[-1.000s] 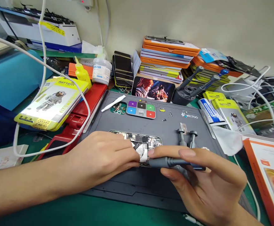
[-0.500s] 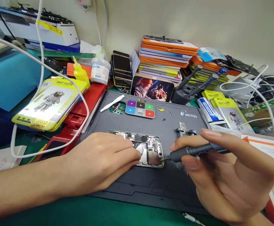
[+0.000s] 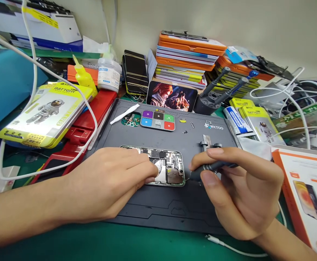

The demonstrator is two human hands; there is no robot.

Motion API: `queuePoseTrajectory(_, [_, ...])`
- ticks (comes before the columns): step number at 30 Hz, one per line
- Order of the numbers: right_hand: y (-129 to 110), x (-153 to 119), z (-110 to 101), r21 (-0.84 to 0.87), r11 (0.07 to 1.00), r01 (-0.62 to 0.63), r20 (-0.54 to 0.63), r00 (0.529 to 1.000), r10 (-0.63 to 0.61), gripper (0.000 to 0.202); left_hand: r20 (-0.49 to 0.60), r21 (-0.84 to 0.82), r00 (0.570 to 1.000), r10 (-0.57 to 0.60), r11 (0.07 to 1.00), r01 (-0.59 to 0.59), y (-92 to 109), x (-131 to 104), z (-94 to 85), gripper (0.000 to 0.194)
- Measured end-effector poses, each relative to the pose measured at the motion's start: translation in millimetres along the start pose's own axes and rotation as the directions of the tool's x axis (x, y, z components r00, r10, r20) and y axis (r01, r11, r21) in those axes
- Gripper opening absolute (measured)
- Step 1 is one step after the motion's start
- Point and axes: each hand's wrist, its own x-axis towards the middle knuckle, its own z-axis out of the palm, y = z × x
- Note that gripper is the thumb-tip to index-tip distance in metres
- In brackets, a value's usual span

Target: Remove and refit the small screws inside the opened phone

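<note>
An opened phone (image 3: 175,175) lies flat on the dark work mat (image 3: 161,206), its circuit board and metal plates showing. My left hand (image 3: 115,177) rests over the phone's left part, fingers curled together and gripping it; the fingertips and the parts under them are partly hidden. Between thumb and fingers, my right hand (image 3: 242,185) is closed on a dark screwdriver (image 3: 198,173), held nearly level. Its thin tip points left at the phone's right edge, close to the lower right corner; whether it touches, I cannot tell.
Behind the phone are a coloured magnetic pad (image 3: 157,120), a white spudger (image 3: 124,114) and tiny loose parts. A phone with a lit screen (image 3: 172,96) leans beside a screwdriver holder (image 3: 209,103). Battery boxes (image 3: 45,112) and a white cable (image 3: 95,123) lie left; an orange-white box (image 3: 305,195) stands right.
The view has shifted slightly. My right hand has turned and drawn closer to the phone, with the screwdriver's tip at its right edge. My left hand stays on the phone.
</note>
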Motion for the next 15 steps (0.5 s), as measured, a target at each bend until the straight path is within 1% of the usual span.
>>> queuePoseTrajectory(3, [2.2, -0.6, 3.1, 0.009, 1.0, 0.025, 0.022, 0.999, -0.025, 0.065, 0.008, -0.007, 1.0, -0.006, 1.0, 0.006, 0.3, 0.3, 0.0, 0.018])
queuePoseTrajectory(7, [3.1, 0.6, 4.0, 0.01, 1.0, 0.013, 0.017, 1.0, -0.013, 0.066, -0.006, 0.004, 1.0, 0.0, 1.0, 0.0, 0.5, -0.5, 1.6, 0.017])
queuePoseTrajectory(11, [3.1, 0.9, 4.0, 0.027, 0.999, 0.039, 0.019, 0.999, -0.04, 0.073, -0.029, 0.029, 0.999, -0.014, 0.999, 0.015, -0.5, 0.2, 4.6, 0.016])
queuePoseTrajectory(15, [2.6, -2.3, 5.4, 0.057, 0.998, 0.035, 0.038, 0.999, -0.037, 0.081, -0.037, -0.023, 0.999, -0.024, 0.999, 0.023, -1.6, 2.5, 5.4, 0.014])
